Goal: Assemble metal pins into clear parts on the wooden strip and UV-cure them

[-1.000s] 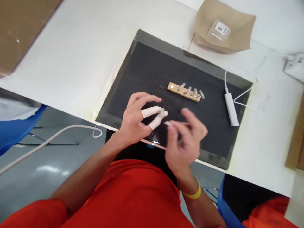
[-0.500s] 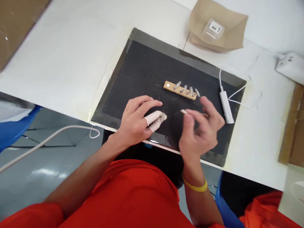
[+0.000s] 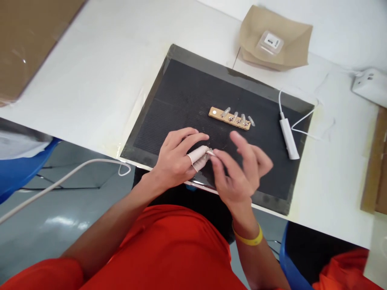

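The left hand [image 3: 175, 160] pinches a small clear bit [image 3: 209, 150] between thumb and finger, both in white covers [image 3: 198, 154]. The right hand [image 3: 239, 176] pinches a pale bit [image 3: 211, 153] right by it; I cannot tell if the bits touch. Just beyond the pinch, a brown strip [image 3: 217, 114] with more clear bits [image 3: 225, 112] lies on the black mat [image 3: 181, 96].

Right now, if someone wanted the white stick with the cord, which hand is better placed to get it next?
Probably the right hand: it is nearer the white stick, while the left hand is farther across the black mat. Both look busy pinching something tiny, though.
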`<state>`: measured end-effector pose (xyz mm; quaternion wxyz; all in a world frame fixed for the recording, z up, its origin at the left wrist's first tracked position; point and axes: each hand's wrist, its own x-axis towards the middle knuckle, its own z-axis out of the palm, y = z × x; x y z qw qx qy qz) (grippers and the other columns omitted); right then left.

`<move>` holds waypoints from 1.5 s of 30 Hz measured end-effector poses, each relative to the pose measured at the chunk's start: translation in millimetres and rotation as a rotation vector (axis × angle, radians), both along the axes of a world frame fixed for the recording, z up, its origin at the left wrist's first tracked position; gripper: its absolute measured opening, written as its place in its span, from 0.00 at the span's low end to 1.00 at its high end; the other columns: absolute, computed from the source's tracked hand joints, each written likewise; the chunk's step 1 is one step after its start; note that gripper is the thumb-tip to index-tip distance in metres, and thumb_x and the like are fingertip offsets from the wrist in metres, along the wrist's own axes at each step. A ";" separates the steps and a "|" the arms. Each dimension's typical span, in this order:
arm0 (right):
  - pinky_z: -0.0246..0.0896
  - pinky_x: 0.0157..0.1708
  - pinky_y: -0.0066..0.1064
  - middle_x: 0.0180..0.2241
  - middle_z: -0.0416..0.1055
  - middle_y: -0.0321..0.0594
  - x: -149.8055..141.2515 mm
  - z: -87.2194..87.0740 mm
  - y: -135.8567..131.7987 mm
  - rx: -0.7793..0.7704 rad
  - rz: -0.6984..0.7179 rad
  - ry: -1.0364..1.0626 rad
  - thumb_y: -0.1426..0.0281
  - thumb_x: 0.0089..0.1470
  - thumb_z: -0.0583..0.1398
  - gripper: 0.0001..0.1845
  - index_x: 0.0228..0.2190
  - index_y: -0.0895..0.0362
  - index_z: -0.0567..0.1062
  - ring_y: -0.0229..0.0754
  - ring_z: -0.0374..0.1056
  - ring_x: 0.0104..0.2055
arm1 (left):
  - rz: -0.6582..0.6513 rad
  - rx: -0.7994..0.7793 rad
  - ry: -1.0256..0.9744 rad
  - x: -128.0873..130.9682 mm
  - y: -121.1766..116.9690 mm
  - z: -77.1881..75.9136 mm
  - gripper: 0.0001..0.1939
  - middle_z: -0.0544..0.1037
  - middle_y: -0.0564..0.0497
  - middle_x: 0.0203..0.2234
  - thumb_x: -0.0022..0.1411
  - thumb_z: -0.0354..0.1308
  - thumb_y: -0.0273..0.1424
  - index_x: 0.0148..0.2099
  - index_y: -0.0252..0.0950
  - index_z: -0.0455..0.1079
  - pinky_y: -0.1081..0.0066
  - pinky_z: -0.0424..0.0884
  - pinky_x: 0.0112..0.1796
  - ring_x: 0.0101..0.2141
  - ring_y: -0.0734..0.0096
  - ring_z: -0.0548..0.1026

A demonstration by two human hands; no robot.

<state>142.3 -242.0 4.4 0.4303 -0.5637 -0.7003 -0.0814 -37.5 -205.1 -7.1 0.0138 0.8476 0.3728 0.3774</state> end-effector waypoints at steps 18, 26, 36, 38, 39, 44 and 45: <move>0.69 0.48 0.40 0.55 0.78 0.42 3.9 -0.4 -19.3 0.001 0.000 0.011 0.69 0.64 0.64 0.04 0.40 0.50 0.81 0.48 0.70 0.53 | 0.041 -0.213 -0.233 0.0 7.1 7.4 0.01 0.84 0.48 0.45 0.65 0.66 0.30 0.39 0.41 0.79 0.59 0.76 0.47 0.48 0.63 0.74; 0.68 0.51 0.39 0.54 0.79 0.42 -1.6 5.3 -27.0 -0.014 0.095 -0.019 0.69 0.64 0.64 0.03 0.39 0.51 0.81 0.46 0.71 0.53 | -0.067 -0.265 -0.269 -3.8 7.0 5.8 0.01 0.83 0.46 0.47 0.65 0.66 0.29 0.39 0.40 0.79 0.61 0.76 0.47 0.49 0.64 0.73; 0.67 0.50 0.38 0.53 0.80 0.41 3.0 8.5 -28.7 -0.004 0.114 -0.038 0.71 0.62 0.66 0.03 0.39 0.52 0.81 0.45 0.72 0.51 | -0.082 -0.284 -0.283 -5.1 6.2 3.8 0.03 0.83 0.47 0.48 0.64 0.67 0.28 0.40 0.40 0.80 0.60 0.75 0.52 0.51 0.64 0.72; 0.68 0.51 0.40 0.54 0.79 0.42 2.5 9.0 -28.0 -0.017 -0.059 0.116 0.71 0.64 0.64 0.05 0.41 0.52 0.81 0.47 0.71 0.54 | -0.088 -0.270 -0.285 -4.4 6.2 3.1 0.02 0.83 0.47 0.48 0.64 0.67 0.28 0.39 0.40 0.80 0.60 0.75 0.52 0.51 0.64 0.72; 0.68 0.53 0.42 0.55 0.78 0.43 1.8 8.7 -28.1 -0.050 -0.146 0.202 0.71 0.66 0.62 0.07 0.42 0.52 0.81 0.48 0.71 0.56 | -0.088 -0.266 -0.281 -4.1 6.2 2.9 0.01 0.83 0.46 0.48 0.64 0.67 0.28 0.39 0.39 0.80 0.60 0.75 0.51 0.51 0.64 0.72; 0.68 0.53 0.42 0.54 0.79 0.41 -1.9 6.4 -34.9 -0.066 0.096 0.024 0.72 0.60 0.67 0.05 0.40 0.51 0.81 0.48 0.72 0.53 | -0.107 -0.253 -0.196 -2.7 5.8 2.2 0.02 0.83 0.46 0.49 0.65 0.66 0.28 0.39 0.38 0.81 0.58 0.74 0.55 0.53 0.61 0.72; 0.68 0.51 0.41 0.55 0.79 0.41 -1.5 6.0 -36.1 -0.045 0.097 0.011 0.72 0.60 0.68 0.06 0.40 0.51 0.81 0.48 0.72 0.53 | -0.111 -0.248 -0.181 -2.4 5.5 1.9 0.02 0.82 0.46 0.49 0.65 0.66 0.28 0.39 0.38 0.81 0.58 0.74 0.55 0.53 0.61 0.72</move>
